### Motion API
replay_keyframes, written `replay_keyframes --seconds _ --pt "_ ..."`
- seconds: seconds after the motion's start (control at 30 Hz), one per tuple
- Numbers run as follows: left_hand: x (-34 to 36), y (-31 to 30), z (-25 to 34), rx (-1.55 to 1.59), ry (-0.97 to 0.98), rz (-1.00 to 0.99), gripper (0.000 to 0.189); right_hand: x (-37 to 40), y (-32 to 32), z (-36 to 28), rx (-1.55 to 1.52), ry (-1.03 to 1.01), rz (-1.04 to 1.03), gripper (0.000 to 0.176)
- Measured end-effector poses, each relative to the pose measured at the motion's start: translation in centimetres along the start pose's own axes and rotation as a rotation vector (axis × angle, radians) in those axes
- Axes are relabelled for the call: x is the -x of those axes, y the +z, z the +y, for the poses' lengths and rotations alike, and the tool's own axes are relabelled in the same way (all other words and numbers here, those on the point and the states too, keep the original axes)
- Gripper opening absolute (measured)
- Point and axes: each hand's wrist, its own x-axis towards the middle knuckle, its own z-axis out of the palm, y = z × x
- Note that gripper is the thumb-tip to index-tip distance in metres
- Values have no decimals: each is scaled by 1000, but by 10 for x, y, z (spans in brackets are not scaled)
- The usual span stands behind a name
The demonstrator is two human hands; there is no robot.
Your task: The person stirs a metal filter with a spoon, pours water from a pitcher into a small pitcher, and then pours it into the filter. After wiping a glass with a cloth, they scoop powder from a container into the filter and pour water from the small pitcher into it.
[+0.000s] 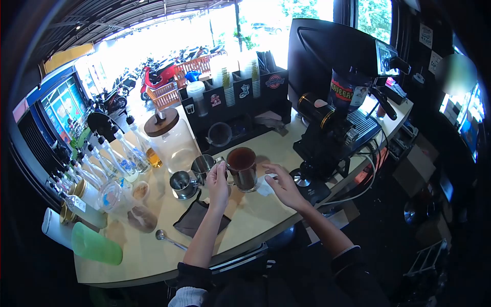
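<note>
A clear glass jug (242,173) of dark reddish-brown liquid stands on the counter between my two hands. My left hand (218,180) is closed at its left side, fingers pinched at the handle. To the jug's right, my right hand (284,188) is open, thumb and fingers spread. White tissue (265,187) lies between that hand and the jug's base. Two metal pitchers, one nearer (183,185) and one behind (203,165), stand left of the jug. Below my left wrist is a dark folded cloth (193,217).
Left on the counter (148,261) are a spoon (169,238), a green cup (97,244) and several pump bottles (134,153). A large wooden-lidded jar (171,138) stands behind. A coffee grinder (319,115) and espresso machine (358,92) occupy the right; stacked cups (221,77) line the back organizer.
</note>
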Motion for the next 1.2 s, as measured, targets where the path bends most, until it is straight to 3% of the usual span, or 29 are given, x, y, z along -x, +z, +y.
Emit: replay_keyframes --seconds 0.3,0.53,0.7,0.93,1.0,1.1,1.2 --pt "-11 13 -27 -132 116 70 26 -21 -4 28 12 0 -76 47" --pt "-14 11 -39 -94 -10 76 20 -30 -7 36 -18 -50 -41 49" --pt "-19 13 -38 -116 -37 93 21 -30 -9 46 -39 16 -56 47" --pt "-28 14 -39 -117 103 77 25 -23 -11 50 -72 135 -47 44" --pt "-29 16 -33 -121 117 89 32 -21 -12 66 264 -96 -128 40" --pt "-28 19 -22 -88 71 106 30 -12 -8 64 412 -156 -156 35" --pt "-27 23 -13 -96 112 105 28 -12 -10 57 434 -92 -197 31"
